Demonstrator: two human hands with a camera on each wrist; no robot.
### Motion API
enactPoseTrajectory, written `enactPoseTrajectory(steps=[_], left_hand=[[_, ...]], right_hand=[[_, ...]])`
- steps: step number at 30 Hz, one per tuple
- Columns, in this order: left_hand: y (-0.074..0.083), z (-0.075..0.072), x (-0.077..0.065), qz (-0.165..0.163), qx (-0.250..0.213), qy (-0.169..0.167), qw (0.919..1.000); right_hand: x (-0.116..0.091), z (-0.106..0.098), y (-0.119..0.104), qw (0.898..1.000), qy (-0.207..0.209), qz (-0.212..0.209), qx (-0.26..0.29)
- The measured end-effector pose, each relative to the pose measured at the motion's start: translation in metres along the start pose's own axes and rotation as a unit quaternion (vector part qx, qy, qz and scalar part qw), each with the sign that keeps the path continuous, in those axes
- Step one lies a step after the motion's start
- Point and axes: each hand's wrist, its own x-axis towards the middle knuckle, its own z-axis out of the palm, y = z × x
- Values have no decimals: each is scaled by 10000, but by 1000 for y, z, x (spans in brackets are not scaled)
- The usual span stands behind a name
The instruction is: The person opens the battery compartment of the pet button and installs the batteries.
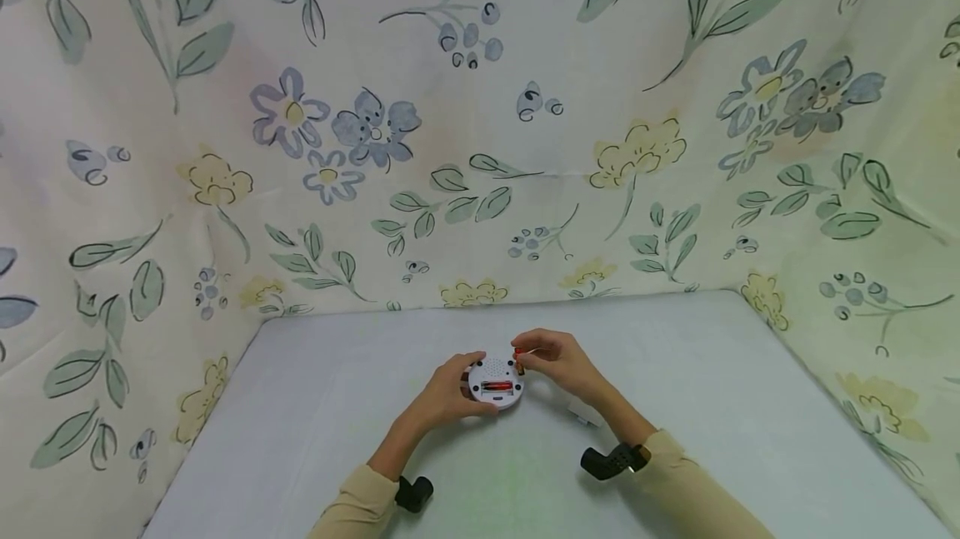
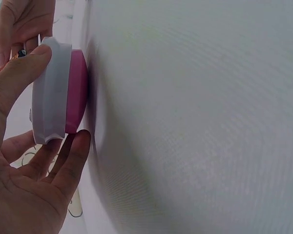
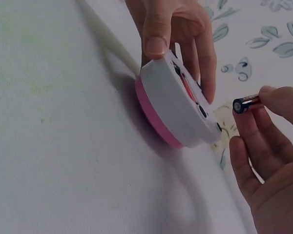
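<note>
My left hand [image 1: 446,393] grips a round white device [image 1: 497,369] by its side, thumb and fingers spread around the rim. Its underside faces up, with small holes, dark feet and a battery slot where a red battery [image 1: 497,386] lies. In the left wrist view the device's lower part is pink [image 2: 77,92], close over the table. My right hand [image 1: 561,362] pinches a second small battery [image 3: 246,104] between thumb and fingertips, beside the device's right edge. The right wrist view shows this battery's dark end, apart from the slot.
A small white piece [image 1: 584,414], like a battery cover, lies on the white table [image 1: 337,381] beneath the right forearm. Floral cloth [image 1: 480,214] rises behind the table and along its sides. Black wrist cameras [image 1: 414,493] sit on both wrists.
</note>
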Motion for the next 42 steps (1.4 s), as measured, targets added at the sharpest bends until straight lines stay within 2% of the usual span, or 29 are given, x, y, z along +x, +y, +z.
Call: enactPoseTrajectory(steps=[8,15,23,27,31,34,38,42], left_hand=[[-1,0,-1,-40,14,-13,10000],[-2,0,-1,159,-32,20,9999],[0,0,-1,218,75,54,9997],[-1,0,-1,278,87,78,9995],[-3,1,-1,281,105,84,9995],[-3,0,-1,300,88,63,9995],[-2,0,-1,329,109,48,9994],[-2,0,-1,350,115,61,9993]], right_hand=[[7,9,-2,9996,-233,-98,-141],[13,13,-1,9969,-555,-394,-383],[16,17,-3,9912,-926,-460,-825],[17,19,-5,9866,-1112,-647,-1005],[18,23,-7,9826,-1169,-773,-1216],[18,26,-8,9825,-1190,-701,-1253],[17,30,-16,9821,-1237,-651,-1263],[15,33,-34,9806,-1326,-731,-1243]])
